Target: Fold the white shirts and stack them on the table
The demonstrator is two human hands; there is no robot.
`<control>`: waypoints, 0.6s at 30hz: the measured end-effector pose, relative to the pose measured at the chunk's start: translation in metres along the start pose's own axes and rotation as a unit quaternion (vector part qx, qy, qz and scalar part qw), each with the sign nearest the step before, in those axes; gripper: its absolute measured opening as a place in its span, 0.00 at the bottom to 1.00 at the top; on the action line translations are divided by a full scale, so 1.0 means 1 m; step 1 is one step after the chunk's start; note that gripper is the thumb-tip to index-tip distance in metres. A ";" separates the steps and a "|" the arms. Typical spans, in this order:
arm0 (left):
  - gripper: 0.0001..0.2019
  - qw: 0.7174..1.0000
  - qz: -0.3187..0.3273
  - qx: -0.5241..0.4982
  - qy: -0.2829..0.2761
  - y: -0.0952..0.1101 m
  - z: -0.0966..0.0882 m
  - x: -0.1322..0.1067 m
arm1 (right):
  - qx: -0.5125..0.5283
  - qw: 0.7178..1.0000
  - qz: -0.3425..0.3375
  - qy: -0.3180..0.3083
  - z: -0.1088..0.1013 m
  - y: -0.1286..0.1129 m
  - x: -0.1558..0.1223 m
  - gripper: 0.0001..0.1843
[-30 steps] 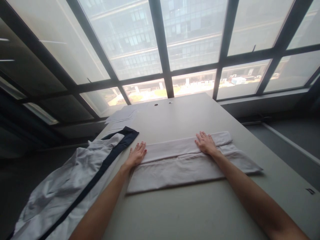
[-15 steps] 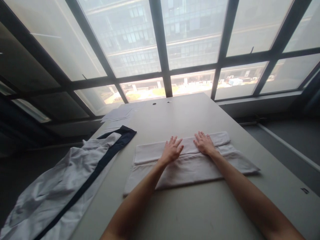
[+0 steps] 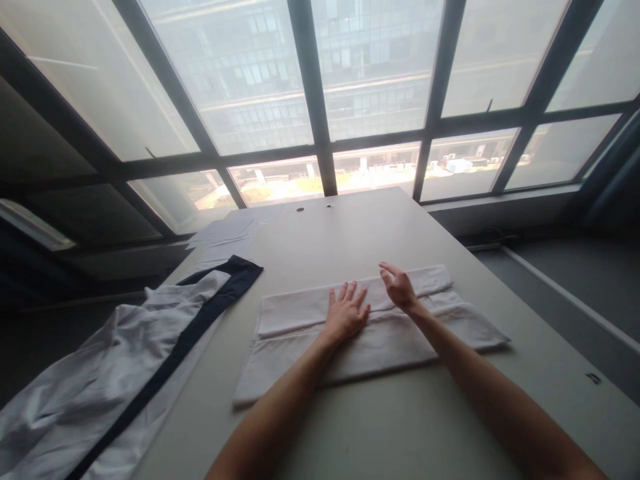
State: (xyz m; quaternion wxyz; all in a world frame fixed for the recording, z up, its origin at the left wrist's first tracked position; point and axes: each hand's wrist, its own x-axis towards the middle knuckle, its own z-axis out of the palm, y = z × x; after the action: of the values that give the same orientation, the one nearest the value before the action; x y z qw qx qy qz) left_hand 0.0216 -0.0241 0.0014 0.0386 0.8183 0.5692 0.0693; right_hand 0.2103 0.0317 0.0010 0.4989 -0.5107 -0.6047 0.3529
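A folded white cloth, perhaps a garment, lies flat on the white table, with a folded band running along its far side. My left hand rests on the cloth with fingers spread and holds nothing. Over the far edge of the cloth is my right hand, turned on its side, its fingers partly bent and apart, with nothing visible in it. Whether the right hand still touches the fabric I cannot tell.
To the left, a crumpled white cloth with a dark navy strip hangs over the edge of the table. White paper sheets lie at the far left corner. Large windows stand behind the table.
My right hand has turned from lying flat to being on its side, with its fingers drawn together more. The left hand stays spread on the cloth. The view has shifted slightly.
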 end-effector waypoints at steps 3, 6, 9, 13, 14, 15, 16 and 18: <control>0.30 1.000 0.003 -0.002 0.002 0.000 0.000 0.000 | 0.338 0.928 0.143 -0.065 0.016 -0.010 -0.006 0.23; 0.29 1.000 0.000 -0.006 0.001 -0.001 0.000 0.001 | 0.519 0.804 0.278 -0.086 0.012 -0.005 -0.005 0.26; 0.29 1.000 -0.005 -0.014 0.000 -0.002 0.000 0.001 | 0.587 0.742 0.325 0.009 -0.019 0.010 0.005 0.28; 0.29 1.000 -0.002 -0.027 0.002 -0.003 0.000 0.001 | 0.586 0.744 0.285 0.146 -0.076 0.028 0.019 0.31; 0.29 1.000 -0.002 -0.029 0.002 -0.003 0.001 0.001 | 0.581 0.747 0.275 0.173 -0.087 0.031 0.022 0.32; 0.29 1.000 -0.002 -0.030 0.003 -0.003 0.001 0.001 | 0.575 0.748 0.264 0.201 -0.096 0.033 0.024 0.33; 0.29 1.000 -0.001 -0.030 0.003 -0.003 0.001 0.001 | 0.568 0.749 0.252 0.229 -0.103 0.035 0.026 0.33; 0.29 1.000 -0.001 -0.028 0.003 -0.003 0.001 0.001 | 0.554 0.751 0.229 0.278 -0.110 0.038 0.028 0.32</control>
State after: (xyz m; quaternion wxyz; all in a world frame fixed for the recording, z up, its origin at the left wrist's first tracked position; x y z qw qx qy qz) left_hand 0.0193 -0.0222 0.0000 0.0596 0.8163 0.5678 0.0881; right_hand 0.3271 0.0582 0.0006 0.7445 -0.3440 -0.0030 0.5722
